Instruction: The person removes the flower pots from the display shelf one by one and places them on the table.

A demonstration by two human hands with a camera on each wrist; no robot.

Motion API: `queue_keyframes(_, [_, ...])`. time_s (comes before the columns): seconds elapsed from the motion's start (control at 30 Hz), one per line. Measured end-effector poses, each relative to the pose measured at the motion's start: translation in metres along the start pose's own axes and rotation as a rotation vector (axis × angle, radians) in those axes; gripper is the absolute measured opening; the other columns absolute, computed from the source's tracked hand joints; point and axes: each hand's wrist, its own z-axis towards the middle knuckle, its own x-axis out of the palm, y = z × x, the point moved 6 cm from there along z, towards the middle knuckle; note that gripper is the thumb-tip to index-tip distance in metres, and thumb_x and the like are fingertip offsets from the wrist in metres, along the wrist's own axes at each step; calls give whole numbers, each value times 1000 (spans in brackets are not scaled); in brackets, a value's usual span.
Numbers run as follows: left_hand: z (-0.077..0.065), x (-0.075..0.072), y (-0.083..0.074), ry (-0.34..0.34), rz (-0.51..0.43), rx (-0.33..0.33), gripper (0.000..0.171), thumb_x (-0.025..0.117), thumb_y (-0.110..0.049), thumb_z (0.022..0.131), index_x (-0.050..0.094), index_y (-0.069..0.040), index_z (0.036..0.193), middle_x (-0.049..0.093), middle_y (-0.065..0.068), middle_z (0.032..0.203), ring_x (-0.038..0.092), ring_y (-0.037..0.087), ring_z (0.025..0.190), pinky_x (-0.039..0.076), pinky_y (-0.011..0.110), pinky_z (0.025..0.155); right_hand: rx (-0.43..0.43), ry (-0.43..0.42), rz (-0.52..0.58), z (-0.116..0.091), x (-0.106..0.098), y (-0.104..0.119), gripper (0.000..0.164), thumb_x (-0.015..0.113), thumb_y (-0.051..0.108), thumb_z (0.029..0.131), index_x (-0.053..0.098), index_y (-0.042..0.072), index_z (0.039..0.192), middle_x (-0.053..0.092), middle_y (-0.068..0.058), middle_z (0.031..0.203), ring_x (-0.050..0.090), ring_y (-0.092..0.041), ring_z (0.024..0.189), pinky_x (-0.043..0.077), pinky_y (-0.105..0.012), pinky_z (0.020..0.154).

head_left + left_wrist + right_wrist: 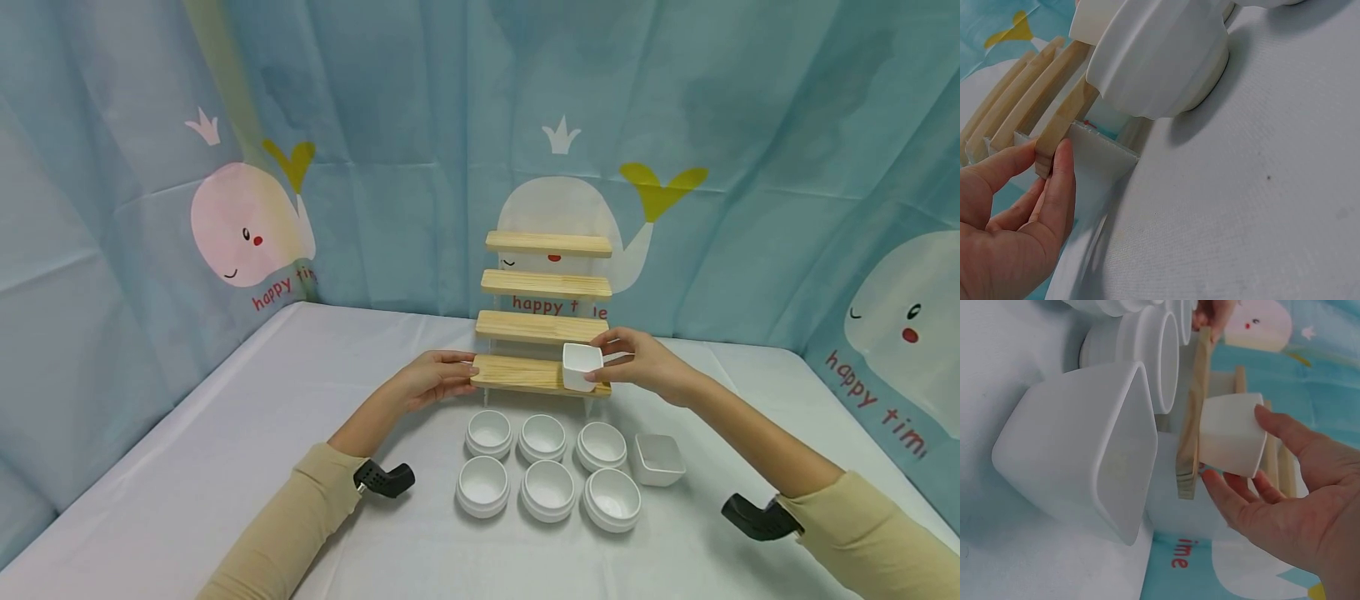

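A four-tier wooden display stand point(517, 372) rises at the back of the table. At the left end of its lowest board point(1063, 119), my left hand point(433, 381) pinches the edge between thumb and fingers. My right hand point(651, 367) holds a small square white bowl point(1229, 431) at the right end of that same board. The thumb lies at the bowl's rim, and the fingers curl along its side. In the right wrist view the bowl's base is right against the board, with its opening facing away from the wood.
Several round white bowls point(547, 490) stand in two rows before the stand. A second square white bowl point(660, 460) sits to their right. The table has a white cloth point(225, 467). Behind hangs a blue curtain point(390, 225) with whale prints.
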Motion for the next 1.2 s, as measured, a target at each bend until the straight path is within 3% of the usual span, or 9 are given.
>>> queue_keyframes(0.47, [-1,1,-2,2,5,4,52,58,2,106,41,12,154,64,17,122,72,12,90,65,22,83,-20,8,30,0,0,-4,67,79,14,95,46,-8,150,48,-30,149,55,-45,134,54,-54,109])
queue_keyframes(0.8, [-1,2,-2,1,10,7,52,58,2,106,41,13,154,64,17,122,72,12,89,65,22,83,-33,6,48,-6,-1,-5,69,80,14,95,45,-8,151,46,-28,151,55,-43,134,57,-36,101])
queue_keyframes(1.2, [2,1,0,-2,11,3,53,58,3,106,40,13,154,62,20,129,72,12,91,65,23,86,-48,-5,78,-16,1,-6,69,80,13,94,45,-9,150,49,-26,149,60,-34,128,59,-28,98])
